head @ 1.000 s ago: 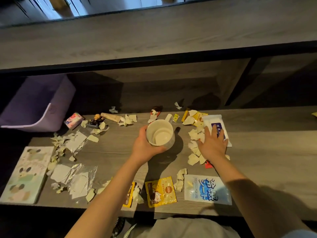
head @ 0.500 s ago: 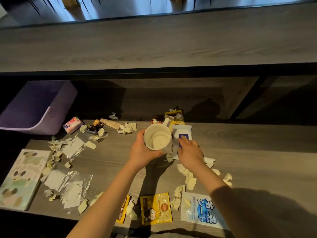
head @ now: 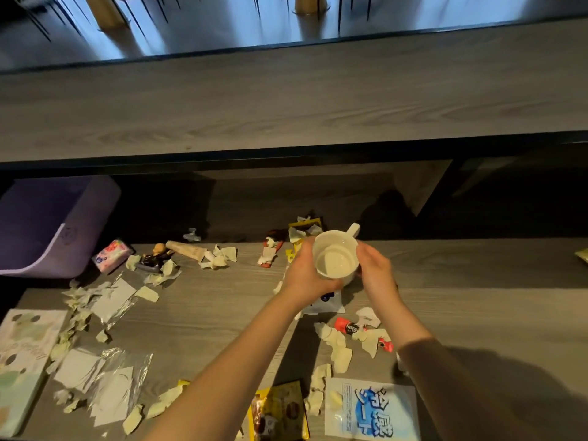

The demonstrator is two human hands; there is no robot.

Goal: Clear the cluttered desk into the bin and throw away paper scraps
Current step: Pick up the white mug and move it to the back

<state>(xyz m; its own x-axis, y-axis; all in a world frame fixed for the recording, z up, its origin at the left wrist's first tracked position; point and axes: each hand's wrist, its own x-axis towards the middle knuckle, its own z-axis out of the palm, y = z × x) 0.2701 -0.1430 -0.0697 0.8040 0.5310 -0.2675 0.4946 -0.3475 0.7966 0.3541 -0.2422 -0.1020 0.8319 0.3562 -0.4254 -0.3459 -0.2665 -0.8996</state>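
Centrally, one mug [head: 335, 261] (white), left hand [head: 302, 276] and right hand [head: 378, 275] gripping, one bin [head: 76, 238].

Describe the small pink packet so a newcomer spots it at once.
Find the purple plastic bin, far left of the grey wooden desk. Just right of the bin's near corner lies the small pink printed packet. Its neighbours are pale paper scraps and a dark figurine; nothing else there is pink.

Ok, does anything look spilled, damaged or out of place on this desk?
Torn paper scraps litter the desk, mixed with packets and crumpled clear sleeves. The white mug, gripped by left hand and right hand, is upright and looks empty; no spill visible.
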